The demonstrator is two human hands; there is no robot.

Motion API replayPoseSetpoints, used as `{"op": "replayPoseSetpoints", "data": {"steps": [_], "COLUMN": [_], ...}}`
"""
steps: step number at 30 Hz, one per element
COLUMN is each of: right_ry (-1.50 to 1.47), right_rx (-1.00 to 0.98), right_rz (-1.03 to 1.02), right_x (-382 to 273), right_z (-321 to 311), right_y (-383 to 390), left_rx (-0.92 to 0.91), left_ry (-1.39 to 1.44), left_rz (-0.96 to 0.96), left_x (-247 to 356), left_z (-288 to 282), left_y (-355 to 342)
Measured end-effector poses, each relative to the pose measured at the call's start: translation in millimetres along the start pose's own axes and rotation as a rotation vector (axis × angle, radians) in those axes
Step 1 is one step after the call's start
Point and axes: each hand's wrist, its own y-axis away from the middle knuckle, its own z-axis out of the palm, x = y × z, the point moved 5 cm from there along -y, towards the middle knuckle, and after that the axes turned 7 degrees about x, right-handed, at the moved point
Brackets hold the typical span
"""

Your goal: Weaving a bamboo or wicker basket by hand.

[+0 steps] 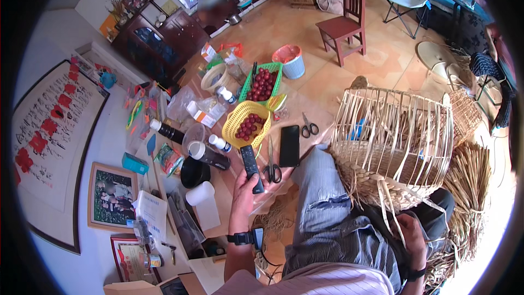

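A black remote control (251,168) is held in the left hand (244,194), with the fingers closed around its lower end. The remote is pointed up and away from the body, and its top end is over the table (319,84). A black watch (240,237) is worn on the left wrist.

The right hand (413,235) is seen low on the right, by the hip. It is touching loose straw strips that hang from a half-woven straw basket (393,142). Whether this grip is closed on a strip cannot be told. The basket is resting on the lap, tipped on its side, with its thin upright ribs open to view.

Just beside the remote, a pair of black-handled scissors (271,166) is lying on the table. Next to them, a black phone (289,145) is lying flat. A smaller pair of scissors (309,127) is lying a little further off.

Behind the remote, a yellow basket (246,123) with red fruit is seen, and behind that a green basket (262,81) with more red fruit. Small white-capped bottles (220,143) are standing near the yellow basket.

Further away, a red wooden chair (344,23) is standing on the floor. A pile of dry straw (469,186) is lying to the right of the woven basket.
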Motion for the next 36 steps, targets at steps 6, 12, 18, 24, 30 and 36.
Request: {"op": "replayPoseSetpoints", "data": {"steps": [6,12,18,24,30,36], "right_ry": [0.026,0.065,-0.049,-0.037,-0.02,-0.003], "right_rx": [0.018,0.023,0.011,0.022,0.036,0.04], "right_rz": [-0.001,-0.045,-0.033,-0.047,-0.048,-0.036], "right_x": [16,27,30,28,23,21], "right_z": [-7,-12,-11,-11,-9,-9], "right_y": [-6,-10,-9,-9,-8,-8], "left_rx": [-0.172,-0.229,-0.328,-0.294,-0.214,-0.248], "left_ry": [0.325,0.636,0.778,0.841,0.839,0.862], "left_rz": [-0.031,-0.289,-0.334,-0.251,-0.222,-0.222], "left_x": [9,6,15,32,35,26], "left_z": [51,74,88,93,88,77], "left_y": [-2,-10,0,7,7,1]}}
